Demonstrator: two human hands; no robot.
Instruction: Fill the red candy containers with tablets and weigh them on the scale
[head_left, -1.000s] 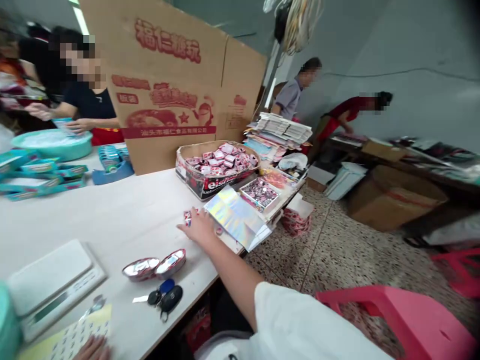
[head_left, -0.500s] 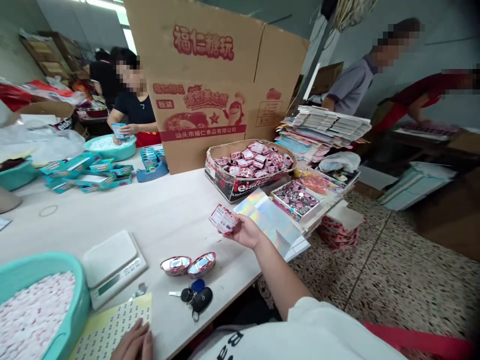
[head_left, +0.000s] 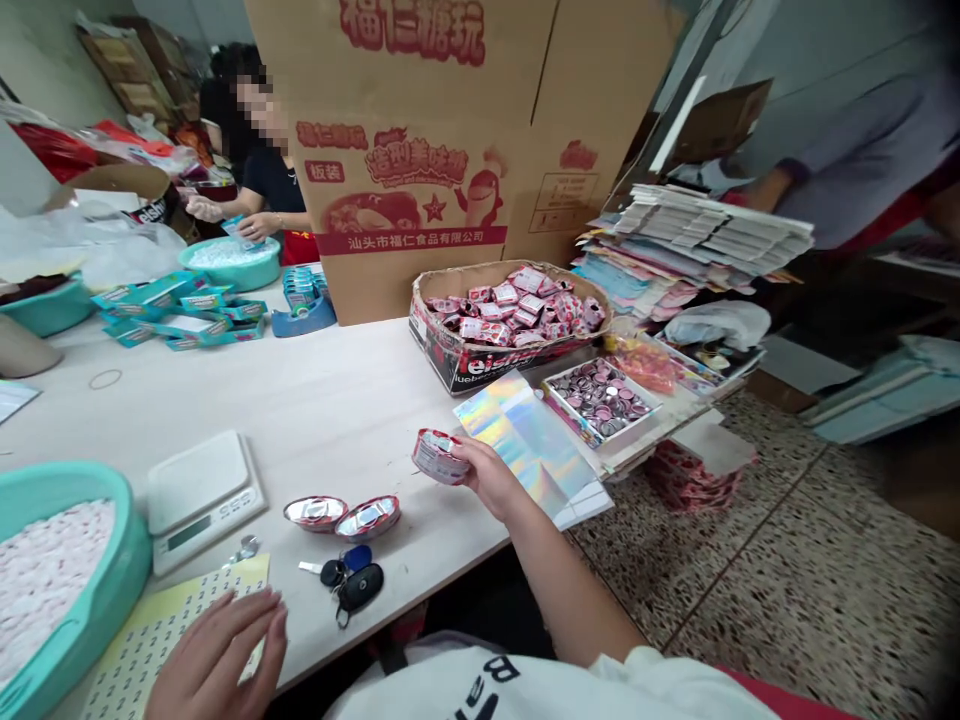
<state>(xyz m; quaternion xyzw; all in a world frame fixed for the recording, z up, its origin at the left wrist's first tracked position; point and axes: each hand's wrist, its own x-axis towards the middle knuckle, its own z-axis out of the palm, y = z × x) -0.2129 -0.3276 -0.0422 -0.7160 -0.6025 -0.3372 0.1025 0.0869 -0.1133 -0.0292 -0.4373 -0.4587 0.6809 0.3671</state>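
My right hand (head_left: 487,480) pinches a small red-and-silver printed carton (head_left: 440,457) above the table, thumb and fingers at its right end. Its upper opening shows a shiny silver inside. To the lower left, two similar cartons, a left one (head_left: 315,512) and a right one (head_left: 369,517), rest side by side on the table with their silver insides upward. My left hand (head_left: 225,650) is over a yellow sheet of number stickers (head_left: 176,610), its fingers stretched out and holding nothing. Between the hands lies a bunch of keys (head_left: 360,588) with a black fob.
A white scale (head_left: 199,480) and a turquoise basin (head_left: 131,560) of small pale sweets stand at left. Ahead are a box of folded cartons (head_left: 442,365), a tray of small discs (head_left: 600,395) and a tall cardboard box (head_left: 420,280). A co-worker (head_left: 266,190) handles blue packets beyond.
The carton in my right hand has gone from flattish to rounded and opened. My left hand has risen further into view. The camera view has shifted. The co-worker's hand has left the basin.
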